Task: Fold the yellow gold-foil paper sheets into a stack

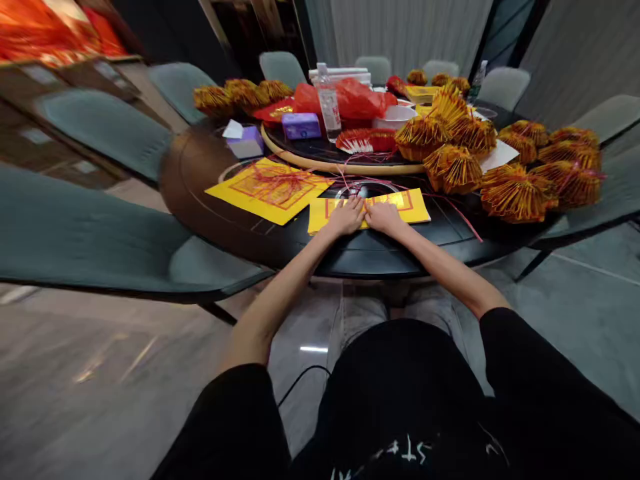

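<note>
Head view: left hand (346, 215), right hand (385, 218) lie on yellow paper sheet (415, 205), near its middle. Fingers (357, 203) close together, tips meeting; cannot tell whether pinching anything. Second yellow sheet (265, 193) just left of it; gold paper bundles (517, 193) right. Red string (457, 210) trails from sheet toward table edge (380, 270); risk: snagged string drags sheet askew.

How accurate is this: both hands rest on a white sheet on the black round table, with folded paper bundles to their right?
The colour is wrong: in the head view, the left hand and right hand rest on a yellow sheet with red printing, not white.
</note>
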Demonstrator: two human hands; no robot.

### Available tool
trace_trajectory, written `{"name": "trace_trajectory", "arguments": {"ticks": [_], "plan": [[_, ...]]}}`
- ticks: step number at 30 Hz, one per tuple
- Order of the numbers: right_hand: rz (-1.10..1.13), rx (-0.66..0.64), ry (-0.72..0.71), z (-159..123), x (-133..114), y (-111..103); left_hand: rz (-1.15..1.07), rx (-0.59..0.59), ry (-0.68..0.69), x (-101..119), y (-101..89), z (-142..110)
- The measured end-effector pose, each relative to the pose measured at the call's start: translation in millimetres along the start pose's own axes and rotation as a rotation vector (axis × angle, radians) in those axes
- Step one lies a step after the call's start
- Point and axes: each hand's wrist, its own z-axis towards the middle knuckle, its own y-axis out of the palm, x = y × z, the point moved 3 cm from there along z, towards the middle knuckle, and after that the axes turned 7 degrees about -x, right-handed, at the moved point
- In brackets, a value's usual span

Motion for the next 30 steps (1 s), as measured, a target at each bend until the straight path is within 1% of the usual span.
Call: {"name": "trace_trajectory", "arguments": {"ticks": [7, 16, 24, 27, 30], "plan": [[-0.004, 0.01, 0.004, -2.7, 1.2, -2.1, 0.015, 0.009, 0.066, -10.8, 5.4, -4.1], [-0.01, 0.007, 0.009, -5.2, 0.7, -6.1, 0.004, -0.01, 0.074, -19.8, 9.0, -8.3], [-0.02, 0.006, 0.005, -7.8, -0.5, -7.7, 0.031, -0.014, 0.068, -29.7, 13.0, -23.5], [-0.023, 0.002, 0.006, -7.1, 0.3, -7.2, 0.027, -0.024, 0.059, -30.1, 14.0, -23.6], [-0.027, -0.002, 0.006, -5.9, 0.7, -6.4, 0.015, -0.003, 0.077, -31.4, 16.0, -21.8]]}}
